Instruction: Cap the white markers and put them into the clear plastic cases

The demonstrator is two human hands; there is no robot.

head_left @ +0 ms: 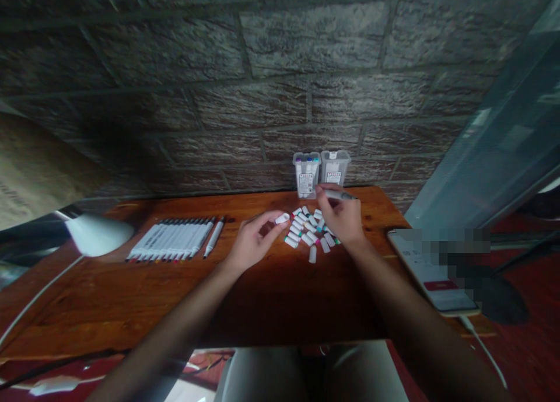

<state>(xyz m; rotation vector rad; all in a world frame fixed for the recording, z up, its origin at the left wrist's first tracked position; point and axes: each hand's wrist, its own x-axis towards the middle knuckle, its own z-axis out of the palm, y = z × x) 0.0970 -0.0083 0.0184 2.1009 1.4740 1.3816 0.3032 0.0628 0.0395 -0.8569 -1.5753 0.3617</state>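
Between the thumb and fingers of my left hand (254, 238) is a white marker cap (282, 218), held just left of a pile. My right hand (342, 214) grips a marker (339, 195), its dark end pointing right, above the pile's right side. Below and between both hands lie several loose white caps (301, 221) with coloured ends; one cap (312, 254) sits apart toward the front. To the left, several white markers (172, 238) lie side by side in a row, and a single marker (214, 237) rests slightly apart at the row's right end.
Two clear plastic boxes stand against the brick wall (280, 98): the left box (306, 183) holds markers, the right box (336, 167) is partly hidden by my hand. A white lamp (98, 234) is at left. A tablet-like device (437, 273) with a cable lies at the right edge.
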